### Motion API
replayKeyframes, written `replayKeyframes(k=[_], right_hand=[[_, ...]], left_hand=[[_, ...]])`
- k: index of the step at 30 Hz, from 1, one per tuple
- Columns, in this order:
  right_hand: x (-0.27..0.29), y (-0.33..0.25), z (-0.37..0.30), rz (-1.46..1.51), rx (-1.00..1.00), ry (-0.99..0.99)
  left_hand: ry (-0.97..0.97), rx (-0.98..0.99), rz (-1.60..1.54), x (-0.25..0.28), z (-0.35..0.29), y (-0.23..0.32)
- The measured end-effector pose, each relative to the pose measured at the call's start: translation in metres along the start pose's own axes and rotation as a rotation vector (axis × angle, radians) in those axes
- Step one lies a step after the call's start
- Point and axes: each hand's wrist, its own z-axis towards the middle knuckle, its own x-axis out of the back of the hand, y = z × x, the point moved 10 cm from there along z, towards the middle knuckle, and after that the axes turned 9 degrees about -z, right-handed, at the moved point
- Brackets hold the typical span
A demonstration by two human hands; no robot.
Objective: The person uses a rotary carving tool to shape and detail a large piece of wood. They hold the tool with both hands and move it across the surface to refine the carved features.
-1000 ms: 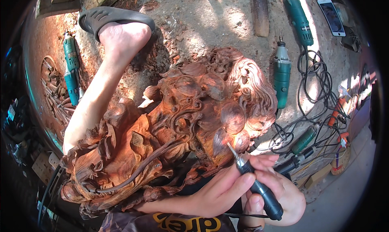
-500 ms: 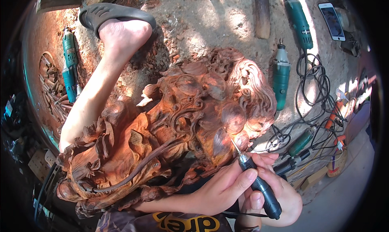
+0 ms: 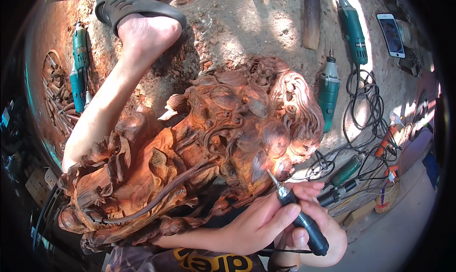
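A large reddish-brown wood carving (image 3: 190, 144) with leaves, round fruit-like bumps and flowing strands lies across the middle. A slim black rotary engraver handpiece (image 3: 311, 234) slants over its lower right side, its thin metal bit close to a dark leaf shape beside the round bumps; contact cannot be made out. My left hand (image 3: 263, 220) reaches in from the left, thumb over the handpiece's front part and fingertips showing past it. My right hand (image 3: 330, 236) wraps the handpiece's rear from the right, its thumb near the black cable.
Several green power tools lie around, including a die grinder (image 3: 328, 94) near the carving and another (image 3: 351, 32) at far right. Black cables (image 3: 368, 101) tangle near a phone (image 3: 390, 34). My bare leg (image 3: 107, 96) with a grey clog (image 3: 137, 8) and small carving bits (image 3: 57, 91) are at left.
The handpiece tip has shifted slightly left and down, from a round bump toward the leaf shape. The whole view has turned a little clockwise. Both hands keep their hold.
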Motion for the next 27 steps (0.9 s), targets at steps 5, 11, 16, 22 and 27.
replayKeyframes(k=[5,11,16,22,27], right_hand=[[-0.004,0.016,-0.007,0.058,0.074,0.043],[-0.007,0.026,-0.018,0.121,0.160,0.089],[-0.009,0.033,-0.029,0.142,0.213,0.072],[-0.008,0.033,-0.030,0.168,0.202,0.133],[-0.008,0.021,-0.012,0.168,0.134,0.142]], left_hand=[[-0.017,-0.070,0.019,0.000,-0.004,0.009],[0.034,0.017,-0.042,0.002,0.005,-0.003],[-0.011,-0.095,0.001,-0.004,0.000,0.008],[0.046,-0.039,-0.060,0.002,0.005,-0.001],[0.011,-0.089,-0.014,-0.002,0.004,0.006]])
